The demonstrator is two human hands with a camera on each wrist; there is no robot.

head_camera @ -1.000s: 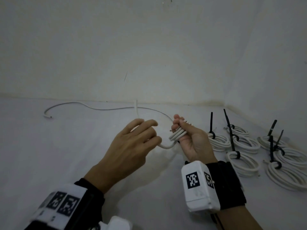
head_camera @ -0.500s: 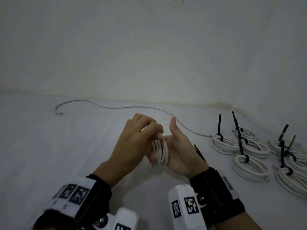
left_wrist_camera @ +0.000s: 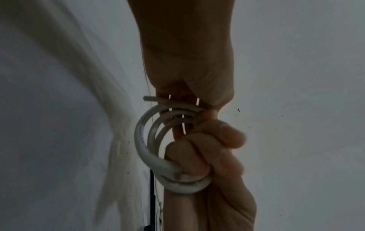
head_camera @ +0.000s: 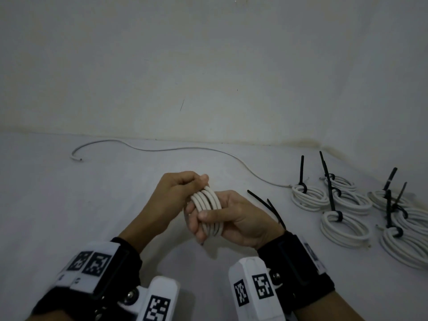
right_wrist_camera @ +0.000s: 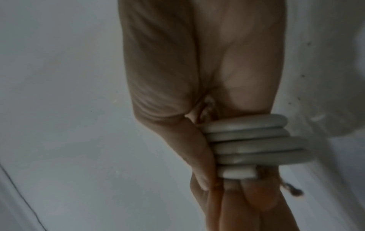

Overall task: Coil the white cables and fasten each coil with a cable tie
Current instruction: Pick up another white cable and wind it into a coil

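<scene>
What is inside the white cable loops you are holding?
The fingers of the right hand go through the coil; its thumb presses on top. The left hand grips the coil's upper end, hiding the cable there.

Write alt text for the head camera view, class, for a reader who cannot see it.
Two hands hold a coil of white cable above a pale surface: the right hand wraps it, thumb across the loops, while the left hand pinches its top. Loose black cable ties lie beside them, tied coils farther right, and a loose white cable behind.
</scene>
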